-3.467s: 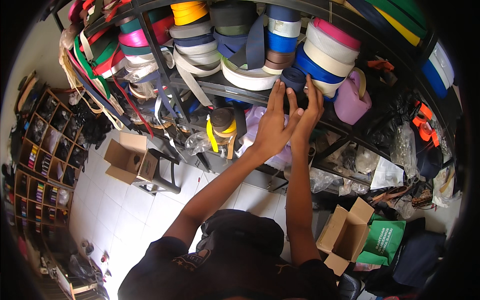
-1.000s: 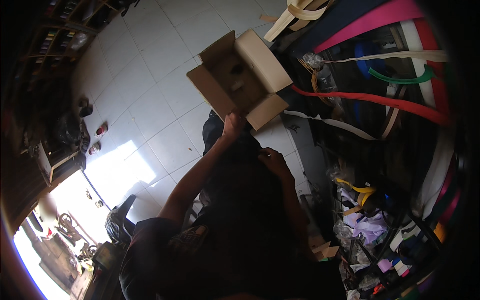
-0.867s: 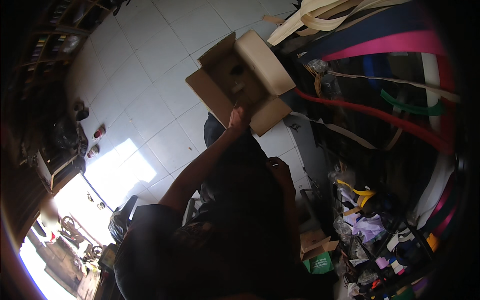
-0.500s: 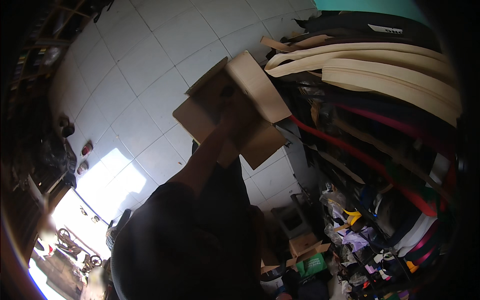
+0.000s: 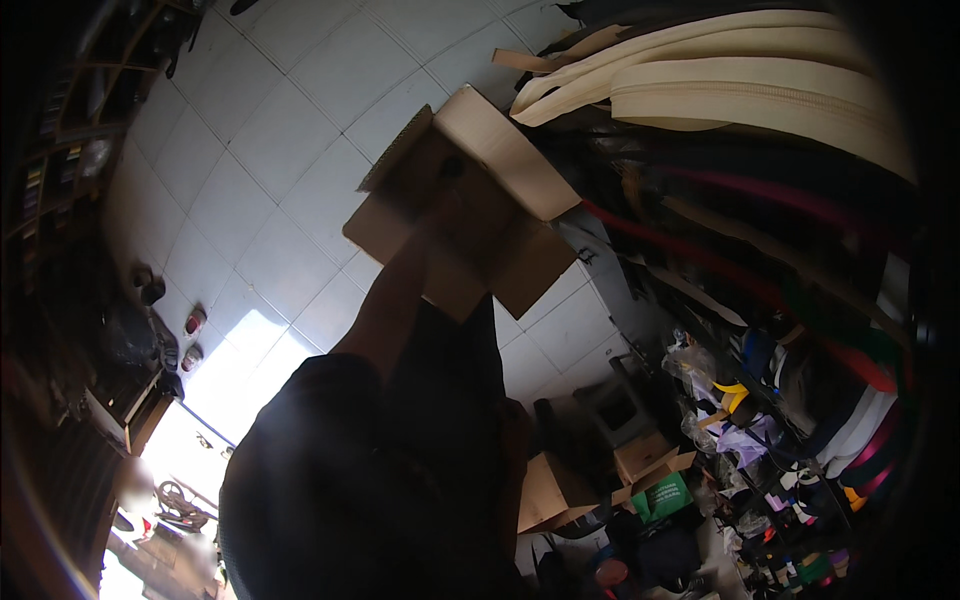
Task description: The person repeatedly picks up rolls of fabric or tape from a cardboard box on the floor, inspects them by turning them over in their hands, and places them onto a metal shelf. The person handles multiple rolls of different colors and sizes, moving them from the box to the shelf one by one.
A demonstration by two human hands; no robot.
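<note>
An open cardboard box (image 5: 510, 150) with its flaps spread stands in the upper middle. My left forearm reaches from a dark sleeve into it. My left hand (image 5: 452, 212) is deep in the shadow inside, so its fingers and anything they hold cannot be made out. A small dark spot (image 5: 453, 167) shows near the hand at the inner wall; its kind is unclear. On the right side of my dark clothing a strip of bare skin, apparently my right arm (image 5: 515, 445), is visible. No fingers of my right hand can be told apart there.
Long cream zipper tapes (image 5: 750, 95) and coloured strips hang on a rack at the right. Lower right are plastic-wrapped goods (image 5: 745, 440), an open carton (image 5: 550, 495) and a green package (image 5: 662, 497). Shoes (image 5: 194, 321) lie on the tiled floor (image 5: 270, 150) near a bright doorway.
The view has shifted slightly, bringing more of the cartons at lower right into sight. My left arm still reaches into the box; no grasp or release shows.
</note>
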